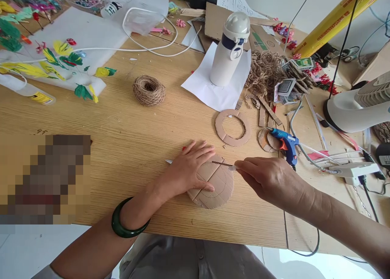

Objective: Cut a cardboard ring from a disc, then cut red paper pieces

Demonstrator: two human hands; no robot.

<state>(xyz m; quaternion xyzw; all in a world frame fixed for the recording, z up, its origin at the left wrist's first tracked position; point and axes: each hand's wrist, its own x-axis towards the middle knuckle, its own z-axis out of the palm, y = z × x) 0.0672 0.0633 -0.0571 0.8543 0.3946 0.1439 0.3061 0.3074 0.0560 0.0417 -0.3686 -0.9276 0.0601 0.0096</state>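
At lower center of the frame, left hand [189, 167] with fingers spread flat on a round cardboard disc [224, 185], right hand [268, 175] beside it, fingers closed around a thin pointed tool [222, 163], its tip over the disc.

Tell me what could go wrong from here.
The thin tool in the right hand points toward the left hand, so a slip could hurt the fingers. It might also catch on the seam crossing the cardboard disc. If the glue gun is hot, its nozzle could mark the cardboard scraps beside it.
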